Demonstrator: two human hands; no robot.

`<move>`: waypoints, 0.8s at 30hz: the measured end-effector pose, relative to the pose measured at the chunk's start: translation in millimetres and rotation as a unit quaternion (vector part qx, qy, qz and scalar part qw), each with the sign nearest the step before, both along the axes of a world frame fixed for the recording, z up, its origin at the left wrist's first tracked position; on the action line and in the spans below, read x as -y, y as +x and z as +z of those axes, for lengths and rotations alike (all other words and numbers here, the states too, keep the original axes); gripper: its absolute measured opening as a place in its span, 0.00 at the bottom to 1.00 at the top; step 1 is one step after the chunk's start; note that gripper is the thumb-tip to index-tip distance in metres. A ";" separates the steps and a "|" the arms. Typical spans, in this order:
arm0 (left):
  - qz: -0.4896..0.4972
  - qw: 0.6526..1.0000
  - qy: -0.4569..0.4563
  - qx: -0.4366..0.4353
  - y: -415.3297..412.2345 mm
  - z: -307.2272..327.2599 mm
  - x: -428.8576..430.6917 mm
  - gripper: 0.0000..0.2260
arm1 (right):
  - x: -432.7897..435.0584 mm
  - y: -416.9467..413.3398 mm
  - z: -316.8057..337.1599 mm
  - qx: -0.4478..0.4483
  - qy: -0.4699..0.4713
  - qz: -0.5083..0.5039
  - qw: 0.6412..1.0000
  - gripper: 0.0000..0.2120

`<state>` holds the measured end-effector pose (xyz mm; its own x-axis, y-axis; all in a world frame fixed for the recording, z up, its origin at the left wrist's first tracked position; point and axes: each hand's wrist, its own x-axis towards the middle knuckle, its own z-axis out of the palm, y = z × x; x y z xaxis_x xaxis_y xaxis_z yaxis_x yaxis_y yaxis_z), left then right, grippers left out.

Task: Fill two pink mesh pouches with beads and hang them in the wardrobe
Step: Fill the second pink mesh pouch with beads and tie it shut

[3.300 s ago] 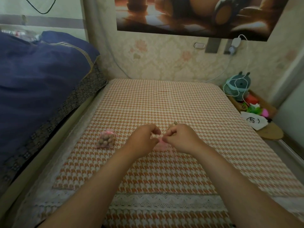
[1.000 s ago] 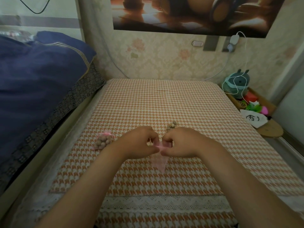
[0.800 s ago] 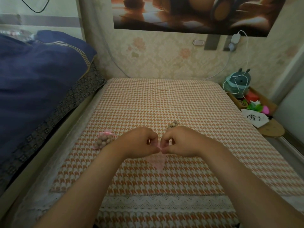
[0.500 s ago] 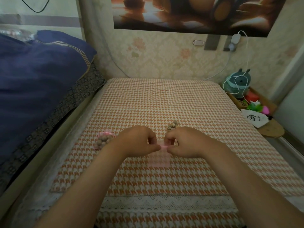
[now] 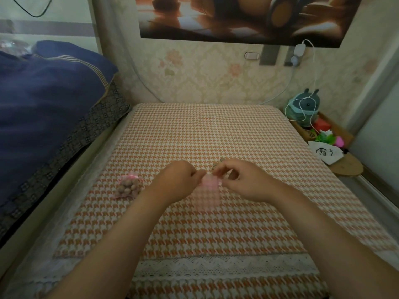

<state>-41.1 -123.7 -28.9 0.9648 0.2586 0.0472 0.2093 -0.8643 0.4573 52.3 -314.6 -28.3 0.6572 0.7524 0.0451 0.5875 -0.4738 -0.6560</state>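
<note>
Status: one of two filled. The filled pouch lies on the houndstooth cover, left of centre in the frame. It's packed with brown beads, neck gathered under a pink tie. Nothing is touching it.

The other one is in hand. My left hand and right hand meet at mid-frame. Each has its fingers curled, pinching one side of the mouth of the second pouch. It hangs flat and see-through below my fingertips, with the cover pattern showing through, so it looks empty to me. Can't tell if the mouth is actually open; too blurred.

Loose beads: a small brown cluster on the cover, peeking out just above my right fingers. The hand hides most of it, so no count.

Left to do, my read:
- spread the mouth
- load beads into the second pouch
- draw it closed
- hang both

Wardrobe is not in view. Filling is about half done, hanging not started. Call it a third through.
</note>
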 end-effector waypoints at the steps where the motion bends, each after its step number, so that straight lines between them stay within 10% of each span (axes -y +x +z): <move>1: 0.012 1.000 -0.013 0.009 2.6 0.0 0.7 0.25 | 4.1 6.0 0.4 -0.008 0.034 -0.034 0.999 0.13; 12: 0.036 0.993 -0.101 0.046 20.3 0.9 21.6 0.06 | 14.9 49.2 -35.6 0.043 -0.095 -0.164 0.981 0.08; 24: -0.038 0.996 -0.073 0.028 16.0 -6.5 18.7 0.08 | -13.2 46.9 -47.1 0.090 -0.166 -0.201 0.961 0.06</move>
